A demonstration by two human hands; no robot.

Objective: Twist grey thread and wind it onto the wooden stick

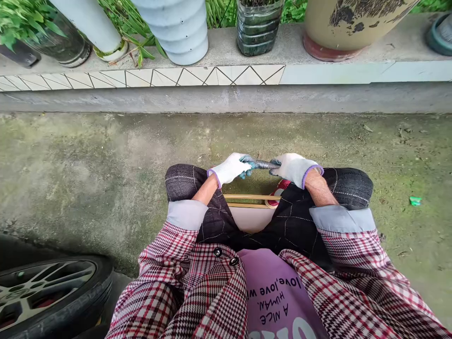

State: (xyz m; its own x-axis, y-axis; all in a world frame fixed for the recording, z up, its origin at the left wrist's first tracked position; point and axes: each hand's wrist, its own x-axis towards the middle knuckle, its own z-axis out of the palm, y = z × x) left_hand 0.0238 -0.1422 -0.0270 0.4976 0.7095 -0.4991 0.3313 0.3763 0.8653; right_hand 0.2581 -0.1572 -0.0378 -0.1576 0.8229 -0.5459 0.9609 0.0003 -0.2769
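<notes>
My left hand (pixel 235 167) wears a white knit glove with blue-grey coated fingers and a purple cuff. My right hand (pixel 291 167) has a matching glove. Between them, above the gap between my knees, both hands grip a short, shiny grey, ribbed rod-like piece (pixel 264 165) by its two ends. My fingers are closed around it and cover the ends, so its full length and exact kind are hidden. Below the hands, two pale wooden strips (pixel 252 197) run across between my legs, beside a red-and-white shoe (pixel 278 194).
A low concrete ledge (pixel 222 47) with a tiled edge crosses ahead, bearing several pots, including a white ribbed one (pixel 176 28) and a tan one (pixel 348 23). A car wheel (pixel 102 282) stands at lower left. A green wrapper (pixel 415 201) lies on the concrete floor.
</notes>
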